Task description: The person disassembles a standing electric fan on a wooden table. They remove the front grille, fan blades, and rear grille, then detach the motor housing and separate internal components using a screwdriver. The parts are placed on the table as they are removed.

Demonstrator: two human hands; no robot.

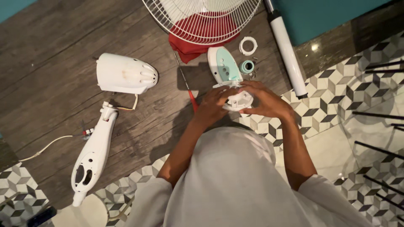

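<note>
Both my hands close around a small white plastic fan part (239,100) held over the floor in front of me. My left hand (213,105) grips its left side and my right hand (266,100) wraps its right side. Just beyond it lies a white and mint-green control panel cover (223,65). A screwdriver with a red handle (187,86) lies on the wood floor to the left of my left hand.
A white wire fan grille (202,19) over a red cloth (189,47) sits ahead. A white motor housing (125,74) and white neck shell (93,153) lie left. A white ring (248,45), mint cap (247,66) and white pole (287,50) lie right.
</note>
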